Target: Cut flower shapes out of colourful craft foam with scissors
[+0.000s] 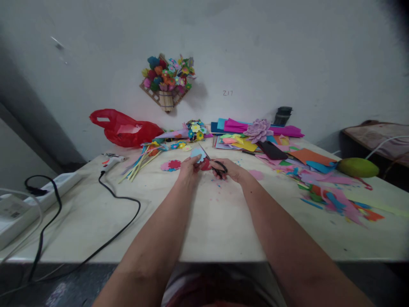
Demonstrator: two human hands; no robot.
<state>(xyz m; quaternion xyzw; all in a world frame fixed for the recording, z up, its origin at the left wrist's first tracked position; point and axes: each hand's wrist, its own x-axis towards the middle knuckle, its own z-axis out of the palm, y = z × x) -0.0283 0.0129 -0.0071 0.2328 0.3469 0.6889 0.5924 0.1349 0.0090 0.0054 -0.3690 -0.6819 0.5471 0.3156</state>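
Observation:
Between the fingers of my left hand (pixel 189 167) is a light blue scalloped paper flower (pixel 198 154), held upright above the table. My right hand (pixel 230 167) grips a pair of black-handled scissors (pixel 220 167), with the blades pointing up and left beside the blue flower's edge. Behind the hands a red piece (pixel 205 164) shows on the table, partly hidden. Left of my left hand lie pink and red scalloped cut-outs (pixel 174 164). A pink round piece (pixel 255 174) rests to the right, and tiny paper snips are scattered below the hands.
A glue gun (pixel 112 162) with a black cord lies left, near a white power strip (pixel 60 187). Sticks (pixel 140 162), a red plastic bag (pixel 128 128) and coloured sheets (pixel 238 125) line the back. Paper scraps (pixel 338 200), a dark phone-like slab (pixel 272 150) and a green mango-like fruit (pixel 358 167) are right.

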